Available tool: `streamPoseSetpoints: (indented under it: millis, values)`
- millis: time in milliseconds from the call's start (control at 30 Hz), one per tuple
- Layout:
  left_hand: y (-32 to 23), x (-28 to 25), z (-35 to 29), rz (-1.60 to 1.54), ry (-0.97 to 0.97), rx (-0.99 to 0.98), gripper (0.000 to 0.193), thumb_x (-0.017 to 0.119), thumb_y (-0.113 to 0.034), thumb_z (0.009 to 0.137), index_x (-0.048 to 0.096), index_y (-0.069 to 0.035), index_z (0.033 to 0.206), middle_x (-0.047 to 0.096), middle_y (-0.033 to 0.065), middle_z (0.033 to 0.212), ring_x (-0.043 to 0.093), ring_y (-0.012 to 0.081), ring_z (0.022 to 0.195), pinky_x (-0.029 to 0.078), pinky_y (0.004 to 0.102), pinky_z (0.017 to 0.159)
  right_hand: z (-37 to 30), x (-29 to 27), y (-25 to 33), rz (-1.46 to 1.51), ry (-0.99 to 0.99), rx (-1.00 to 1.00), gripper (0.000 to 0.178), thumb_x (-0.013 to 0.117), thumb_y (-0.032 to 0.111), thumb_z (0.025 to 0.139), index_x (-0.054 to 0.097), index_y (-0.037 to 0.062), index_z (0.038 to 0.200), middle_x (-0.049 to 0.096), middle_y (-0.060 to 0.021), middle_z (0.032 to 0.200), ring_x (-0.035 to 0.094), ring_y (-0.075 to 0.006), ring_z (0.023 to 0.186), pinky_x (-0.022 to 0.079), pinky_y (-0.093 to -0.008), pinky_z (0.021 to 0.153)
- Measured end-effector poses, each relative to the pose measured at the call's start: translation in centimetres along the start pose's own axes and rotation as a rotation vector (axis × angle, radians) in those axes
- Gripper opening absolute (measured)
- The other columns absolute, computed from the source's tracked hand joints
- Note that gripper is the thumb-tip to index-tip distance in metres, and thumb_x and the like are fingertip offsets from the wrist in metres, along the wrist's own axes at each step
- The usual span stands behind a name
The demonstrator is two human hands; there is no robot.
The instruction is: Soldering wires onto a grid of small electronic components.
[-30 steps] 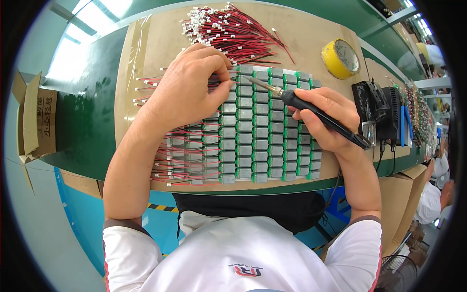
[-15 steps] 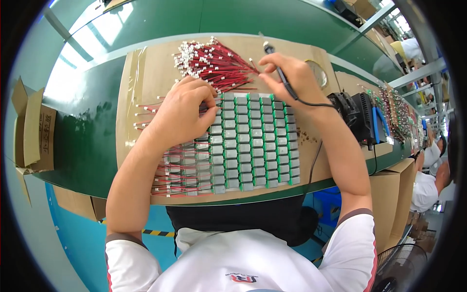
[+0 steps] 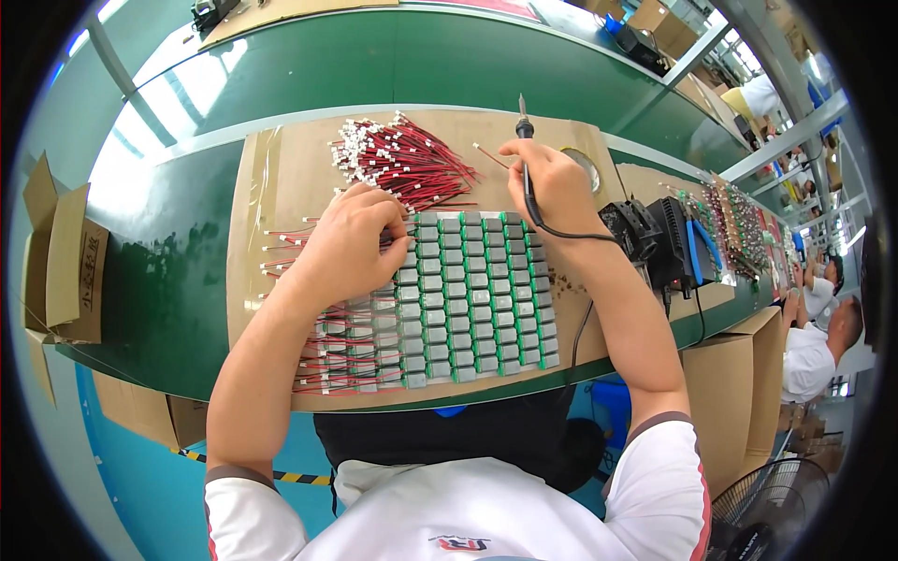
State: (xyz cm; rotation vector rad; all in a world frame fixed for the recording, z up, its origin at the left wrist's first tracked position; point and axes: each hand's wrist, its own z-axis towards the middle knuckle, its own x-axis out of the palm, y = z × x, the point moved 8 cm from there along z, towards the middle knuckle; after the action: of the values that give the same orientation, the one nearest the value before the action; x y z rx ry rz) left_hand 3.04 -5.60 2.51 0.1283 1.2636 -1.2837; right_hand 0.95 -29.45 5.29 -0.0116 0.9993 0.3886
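My right hand [image 3: 558, 192] is closed around a soldering iron [image 3: 526, 131], its tip pointing up and away from me. From the same fingers a short red wire lead [image 3: 492, 156] with a white connector sticks out, just right of a fanned bundle of similar leads [image 3: 402, 161]. Below lie rows of small grey-and-green modules [image 3: 479, 299] on the cardboard. My left hand [image 3: 354, 245] rests over their upper left part, thumb and fingers curled together; whatever they grip is hidden. Red leads [image 3: 327, 357] stick out from the left side of the rows.
Right of the modules stand a black soldering station [image 3: 666, 238] and blue-handled pliers [image 3: 703, 248]. A tape roll [image 3: 585, 168] lies behind my right hand. Piled components [image 3: 734, 224] cover the far right of the bench. An open carton [image 3: 70, 252] stands at the left edge.
My right hand has drawn one red lead away from the bundle, and the soldering iron now points more upright. My left hand stays over the modules. The whole view has shifted slightly.
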Motion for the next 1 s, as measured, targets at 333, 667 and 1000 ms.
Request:
streamPoseSetpoints:
  millis: [333,667,1000]
  values:
    - [-0.1,-0.3,0.1,0.011,0.014,-0.002,0.012,0.078,-0.007,0.087,0.068,-0.002,0.085,0.077,0.0119,0.108,0.069,0.0329,0.109,0.055,0.0453,0.101,-2.7,-2.3,4.5,0.522,0.003,-0.005,0.037,0.082,-0.002,0.087,0.075,0.009,0.121,0.076,-0.0021,0.087,0.062,-0.0076,0.06,0.052,-0.0253,0.054]
    - [-2.6,-3.4,0.0,-0.004,-0.079,0.033,0.036,0.086,-0.007,0.079,0.077,-0.001,0.114,0.077,0.0119,0.112,0.068,0.031,0.115,0.055,0.0425,0.102,-3.2,-0.5,7.0,0.63,0.066,-0.195,0.037,0.082,-0.005,0.087,0.076,0.0066,0.122,0.077,-0.0038,0.088,0.066,-0.0096,0.066,0.054,-0.0248,0.059]
    - [-3.6,-0.9,-0.6,-0.157,0.039,0.058,0.013,0.086,-0.008,0.087,0.084,-0.003,0.099,0.077,0.0116,0.094,0.07,0.0304,0.09,0.057,0.042,0.078,-3.1,-0.2,9.1,0.761,0.002,-0.263,0.036,0.082,-0.005,0.087,0.073,0.0041,0.121,0.076,-0.0109,0.096,0.075,-0.0256,0.077,0.061,-0.0364,0.069]
